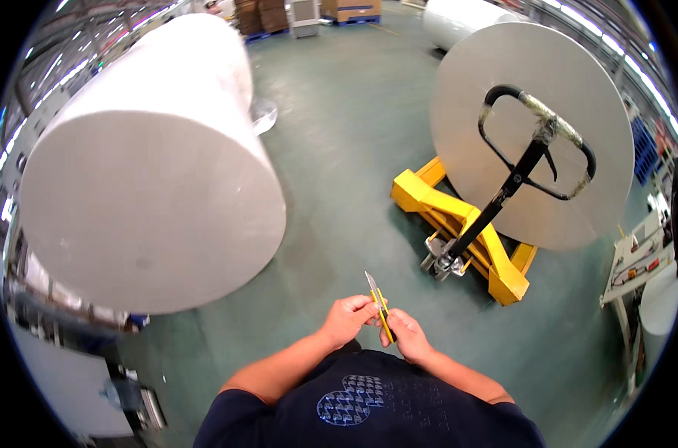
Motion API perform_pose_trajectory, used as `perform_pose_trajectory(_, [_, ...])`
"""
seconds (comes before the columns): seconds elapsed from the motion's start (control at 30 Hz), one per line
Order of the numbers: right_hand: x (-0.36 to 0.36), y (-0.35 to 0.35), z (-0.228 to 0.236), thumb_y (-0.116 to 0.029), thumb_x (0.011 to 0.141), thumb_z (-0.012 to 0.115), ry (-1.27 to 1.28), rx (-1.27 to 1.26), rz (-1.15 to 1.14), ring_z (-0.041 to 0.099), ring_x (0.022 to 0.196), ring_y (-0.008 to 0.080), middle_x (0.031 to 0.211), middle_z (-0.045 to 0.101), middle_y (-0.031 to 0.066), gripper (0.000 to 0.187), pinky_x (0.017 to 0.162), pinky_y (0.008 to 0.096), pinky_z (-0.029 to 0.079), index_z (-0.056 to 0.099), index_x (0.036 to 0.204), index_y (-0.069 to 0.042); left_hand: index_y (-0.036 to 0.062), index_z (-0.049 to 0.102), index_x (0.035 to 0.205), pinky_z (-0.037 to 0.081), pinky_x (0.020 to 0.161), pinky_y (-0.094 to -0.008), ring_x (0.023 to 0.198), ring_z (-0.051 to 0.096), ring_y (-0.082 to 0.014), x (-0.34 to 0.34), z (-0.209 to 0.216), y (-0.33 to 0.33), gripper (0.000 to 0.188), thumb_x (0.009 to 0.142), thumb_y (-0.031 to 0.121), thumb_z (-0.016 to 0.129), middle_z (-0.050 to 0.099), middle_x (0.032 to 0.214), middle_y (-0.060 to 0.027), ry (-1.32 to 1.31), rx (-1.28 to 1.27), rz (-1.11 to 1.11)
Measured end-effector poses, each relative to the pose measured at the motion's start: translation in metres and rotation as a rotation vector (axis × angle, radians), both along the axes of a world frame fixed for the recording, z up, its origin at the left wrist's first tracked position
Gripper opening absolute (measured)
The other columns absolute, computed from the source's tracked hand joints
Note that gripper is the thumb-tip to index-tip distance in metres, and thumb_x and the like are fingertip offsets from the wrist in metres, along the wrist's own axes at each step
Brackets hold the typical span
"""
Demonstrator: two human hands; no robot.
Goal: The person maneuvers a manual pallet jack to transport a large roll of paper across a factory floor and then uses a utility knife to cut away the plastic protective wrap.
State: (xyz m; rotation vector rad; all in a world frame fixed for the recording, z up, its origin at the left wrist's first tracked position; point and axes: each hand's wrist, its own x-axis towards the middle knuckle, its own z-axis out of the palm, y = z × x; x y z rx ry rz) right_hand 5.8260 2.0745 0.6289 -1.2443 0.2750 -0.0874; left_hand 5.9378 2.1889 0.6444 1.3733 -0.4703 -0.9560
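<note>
Close in front of my body I hold a yellow and black utility knife (384, 313) with its blade out, the tip pointing away from me and slightly left. My left hand (348, 321) is closed, its thumb and fingers pinching the knife near the front of the handle. Wrapped round the rear part of the handle is my right hand (409, 334). Both hands meet at the knife, above the green floor (339, 149).
A huge white roll (152, 209) lies at the left. At the right, a yellow pallet jack (458, 216) with a black handle stands before another big roll (578, 89). A bench (638, 257) with tools is at the far right. Boxes on blue pallets (352, 10) stand far back.
</note>
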Motion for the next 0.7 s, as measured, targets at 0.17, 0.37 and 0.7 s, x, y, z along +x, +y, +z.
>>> perform_pose_trajectory(0.17, [0.1,-0.068,0.005,-0.028,0.091,0.041,0.133,0.206,-0.177,0.038,0.046,0.0079,0.061,0.046,0.0015,0.028,0.042,0.0215,0.031,0.05,0.08,-0.004,0.0016,0.062,0.096,0.043,0.061,-0.0217,0.066,0.048,-0.0066,0.11,0.004,-0.084,0.022,0.084,0.018,0.054,0.058,0.077,-0.0003,-0.044,0.037,-0.152])
perform_pose_trajectory(0.37, [0.199,-0.159,-0.017,-0.027,0.09,0.041,0.039,0.145,-0.323,0.035,0.043,0.0074,0.058,0.043,0.0005,0.028,0.041,0.0215,0.03,0.049,0.075,-0.004,0.0013,0.058,0.105,0.043,0.063,-0.0215,0.068,0.05,-0.0067,0.228,-0.005,-0.196,0.026,0.085,0.017,0.054,0.059,0.083,-0.0013,-0.092,0.096,-0.359])
perform_pose_trajectory(0.7, [0.361,-0.373,-0.057,-0.027,0.086,0.045,0.182,0.061,-0.619,0.036,0.043,0.0067,0.051,0.043,-0.0009,0.03,0.039,0.0217,0.027,0.049,0.064,-0.007,0.0045,0.056,0.108,0.045,0.067,-0.0225,0.072,0.053,-0.0089,0.438,-0.048,-0.356,0.031,0.084,0.025,0.054,0.06,0.086,-0.0037,-0.07,0.441,-0.461])
